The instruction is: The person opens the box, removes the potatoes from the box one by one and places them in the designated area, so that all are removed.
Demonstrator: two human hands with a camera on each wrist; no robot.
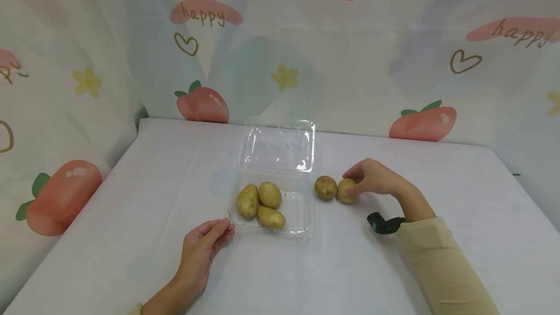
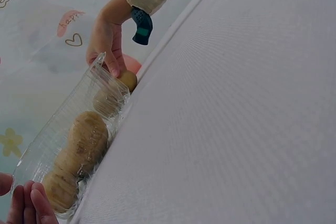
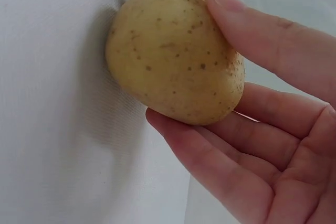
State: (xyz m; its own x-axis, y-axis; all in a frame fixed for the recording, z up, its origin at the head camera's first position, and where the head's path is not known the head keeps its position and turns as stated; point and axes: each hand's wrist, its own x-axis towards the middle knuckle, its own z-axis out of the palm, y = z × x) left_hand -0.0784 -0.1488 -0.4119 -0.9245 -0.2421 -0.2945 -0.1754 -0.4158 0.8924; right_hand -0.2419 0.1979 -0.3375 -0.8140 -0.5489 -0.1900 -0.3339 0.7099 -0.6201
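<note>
A clear plastic clamshell box (image 1: 299, 208) lies on the table with its lid (image 1: 277, 147) raised at the back. Inside its left part are three potatoes (image 1: 247, 201). My left hand (image 1: 203, 249) pinches the box's front left corner between thumb and fingers. To the right of the box, my right hand (image 1: 376, 179) has thumb and fingers around a potato (image 3: 173, 56), at table level. Another potato (image 1: 325, 187) sits between that one and the box. In the left wrist view the potatoes in the box (image 2: 86, 140) show through its wall.
The table (image 1: 144, 183) has a white cloth, with a printed fabric backdrop (image 1: 341, 62) along its back and left sides. A dark device (image 1: 385, 223) is at the right wrist, by the cream sleeve (image 1: 442, 261).
</note>
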